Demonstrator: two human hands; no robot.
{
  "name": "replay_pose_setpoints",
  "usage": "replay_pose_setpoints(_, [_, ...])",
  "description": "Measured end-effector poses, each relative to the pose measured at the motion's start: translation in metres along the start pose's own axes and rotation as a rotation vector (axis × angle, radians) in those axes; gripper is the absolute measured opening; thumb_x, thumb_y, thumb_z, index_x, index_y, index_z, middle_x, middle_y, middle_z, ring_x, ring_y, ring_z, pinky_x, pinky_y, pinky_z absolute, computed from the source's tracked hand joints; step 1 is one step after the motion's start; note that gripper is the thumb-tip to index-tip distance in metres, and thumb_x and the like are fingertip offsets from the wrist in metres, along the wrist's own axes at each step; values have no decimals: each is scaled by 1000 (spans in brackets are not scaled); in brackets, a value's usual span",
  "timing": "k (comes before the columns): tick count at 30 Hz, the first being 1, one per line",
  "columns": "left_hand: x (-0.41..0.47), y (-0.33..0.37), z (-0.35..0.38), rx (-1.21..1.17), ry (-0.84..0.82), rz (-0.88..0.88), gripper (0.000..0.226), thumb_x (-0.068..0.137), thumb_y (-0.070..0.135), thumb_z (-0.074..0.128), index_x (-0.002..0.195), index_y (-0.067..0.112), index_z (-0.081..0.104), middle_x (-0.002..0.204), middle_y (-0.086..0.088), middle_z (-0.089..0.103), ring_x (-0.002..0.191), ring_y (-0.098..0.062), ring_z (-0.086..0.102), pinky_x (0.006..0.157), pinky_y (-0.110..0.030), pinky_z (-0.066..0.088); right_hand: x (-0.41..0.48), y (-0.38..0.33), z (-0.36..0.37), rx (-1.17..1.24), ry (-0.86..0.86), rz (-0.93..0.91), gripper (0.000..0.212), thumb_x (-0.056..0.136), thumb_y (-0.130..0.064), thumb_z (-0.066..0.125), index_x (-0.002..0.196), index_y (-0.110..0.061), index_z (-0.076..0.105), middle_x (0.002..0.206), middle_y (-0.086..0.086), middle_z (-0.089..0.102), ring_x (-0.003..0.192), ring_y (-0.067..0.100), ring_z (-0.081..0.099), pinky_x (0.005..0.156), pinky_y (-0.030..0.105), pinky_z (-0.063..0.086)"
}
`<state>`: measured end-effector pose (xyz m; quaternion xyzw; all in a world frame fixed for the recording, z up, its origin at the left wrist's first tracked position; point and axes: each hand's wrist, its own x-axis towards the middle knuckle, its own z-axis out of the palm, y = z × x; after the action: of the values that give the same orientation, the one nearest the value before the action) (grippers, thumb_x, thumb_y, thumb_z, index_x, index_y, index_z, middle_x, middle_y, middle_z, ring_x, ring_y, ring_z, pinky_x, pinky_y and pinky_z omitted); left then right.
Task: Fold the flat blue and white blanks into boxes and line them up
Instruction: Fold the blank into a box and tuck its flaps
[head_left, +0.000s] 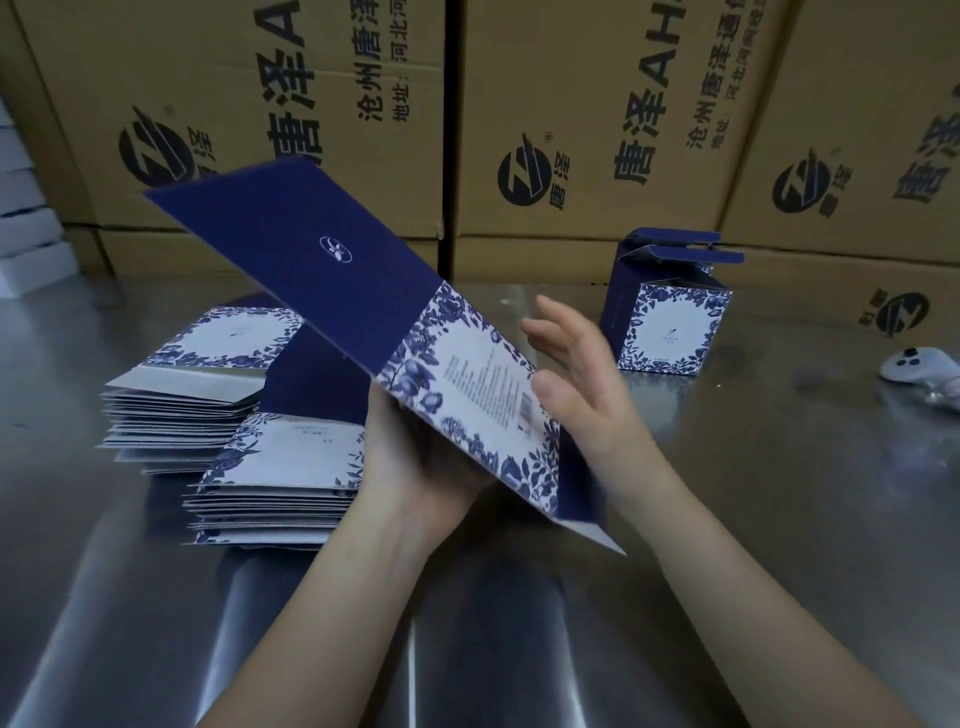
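A flat blue and white blank tilts in the air above the steel table. My left hand grips it from underneath, at its flowered white panel. My right hand lies along the blank's right edge with the fingers straight and the thumb on the printed panel. A stack of flat blanks lies on the table to the left. One folded box stands upright at the back right, its top flaps raised.
Brown cartons with black printing wall off the back of the table. A white controller lies at the right edge. White boxes are piled at the far left.
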<state>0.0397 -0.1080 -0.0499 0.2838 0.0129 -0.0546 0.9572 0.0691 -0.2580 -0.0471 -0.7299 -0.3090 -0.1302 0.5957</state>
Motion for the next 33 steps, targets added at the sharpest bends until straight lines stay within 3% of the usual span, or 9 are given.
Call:
replay_pose_setpoints(6, [2,4,-4,75,96,-56,57,92,67,45,126,26,65,122,-8,71,107,-34,70,79,-60,53,7,8,-19,31,21,67,55,76,-52,66,129,-46,49,132,-3,58,125,10,53,105,37,42])
replay_pose_setpoints(11, [1,4,-3,185,104,-37,43,91,62,51,113,30,68,96,0,75,70,-19,74,61,-39,57,8,13,-24,52,88,140,38,91,-42,58,128,-36,54,106,-29,66,98,-9,62,73,6,46])
replay_pose_setpoints(13, [2,2,-4,280,102,-7,37,92,61,48,112,36,66,90,3,76,85,-24,75,76,-38,55,9,15,-25,63,130,163,32,92,-45,53,124,-38,56,107,-32,64,98,-12,60,74,5,44])
replay_pose_setpoints(15, [3,0,-3,388,129,27,36,93,62,46,118,40,62,107,2,76,110,-35,61,87,-35,41,11,13,-25,108,147,228,28,91,-49,49,117,-46,57,112,-21,67,100,-4,63,75,13,48])
replay_pose_setpoints(19, [2,-4,-1,540,90,153,47,96,60,44,142,50,39,133,5,64,103,-21,70,75,-40,53,17,12,-27,234,180,354,23,102,-36,41,105,-43,63,91,-25,72,84,-6,68,60,12,51])
replay_pose_setpoints(22, [2,-6,-4,638,-73,274,51,96,56,49,142,59,29,136,15,61,114,-19,67,87,-45,57,16,15,-28,298,203,401,37,102,-41,37,96,-37,73,99,-15,74,89,1,70,66,17,52])
replay_pose_setpoints(25, [1,-8,-4,700,-121,318,93,80,63,67,147,62,2,151,17,44,127,-15,58,94,-38,56,14,16,-29,358,234,419,57,104,-35,35,64,-49,74,76,-21,72,71,-6,68,65,18,52])
replay_pose_setpoints(27, [2,-11,-5,774,-144,327,115,70,63,75,148,59,-9,158,16,33,137,-13,47,111,-44,43,15,15,-31,367,259,447,52,102,-37,39,65,-49,73,80,-19,73,77,-2,69,80,27,51])
replay_pose_setpoints(33, [0,-20,-8,1042,-166,367,123,66,42,84,150,56,-5,151,24,36,135,2,43,114,-37,40,14,13,-33,306,265,457,48,100,-49,36,69,-49,73,82,-15,74,77,3,71,82,33,50])
